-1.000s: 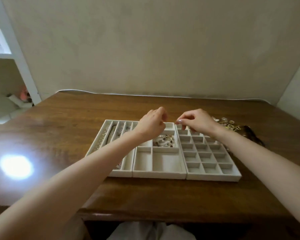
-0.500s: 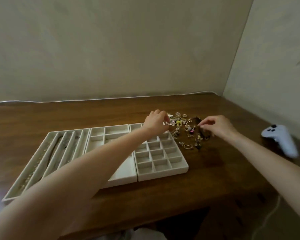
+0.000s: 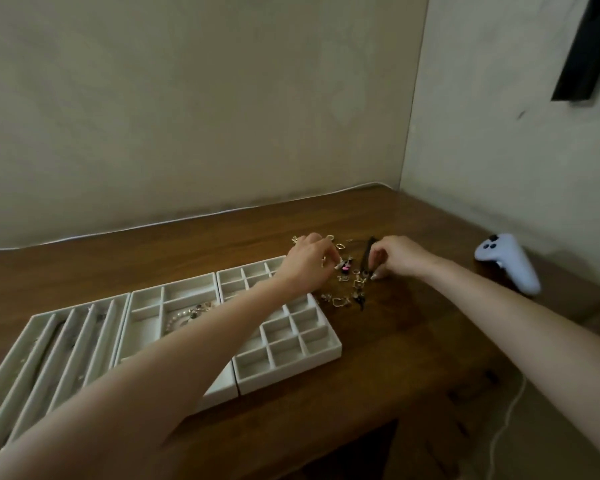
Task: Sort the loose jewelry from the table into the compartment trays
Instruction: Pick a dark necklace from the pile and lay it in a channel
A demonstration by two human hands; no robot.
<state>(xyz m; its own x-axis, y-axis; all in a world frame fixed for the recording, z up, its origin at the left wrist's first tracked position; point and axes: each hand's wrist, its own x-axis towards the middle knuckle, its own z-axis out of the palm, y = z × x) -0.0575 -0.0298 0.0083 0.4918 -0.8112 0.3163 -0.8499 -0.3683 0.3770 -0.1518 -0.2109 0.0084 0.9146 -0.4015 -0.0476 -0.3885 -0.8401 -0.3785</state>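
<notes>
Wooden table (image 3: 395,341) fills the head view, the only view, w/ plain walls behind.

Counts: 3 white trays, 1 pile of loose jewelry, 2 hands, 1 controller, 1 cord.

The trays sit side by side, touching, on the left half of the table. The left tray (image 3: 35,344) has long narrow slots w/ a few thin pcs inside, too blurred to name. The middle tray (image 3: 174,283) has mixed-size compts, and a pearl bracelet (image 3: 177,322) lies in its big central one. The right tray (image 3: 291,370) is a grid of small square cells. The left forearm crosses over the middle and right trays and hides part of each.

The loose jewelry (image 3: 347,289) is still on the bare wood, just right of the right tray's far corner. It is mostly small gold-tone pcs plus a pink-and-black one. A dark strap (image 3: 368,252) runs through the far side of the pile.

The left hand (image 3: 312,261) is over the pile's left edge, fingers curled, tips at a small pale pc. Can't tell if it's pinched. The right hand (image 3: 399,258) is at the pile's right edge, fingers curled, tips down beside the strap. Can't tell if it's gripped.

A white controller (image 3: 506,263) lies far right, well apart from the pile. A white cord (image 3: 510,410) hangs off the near right edge.
</notes>
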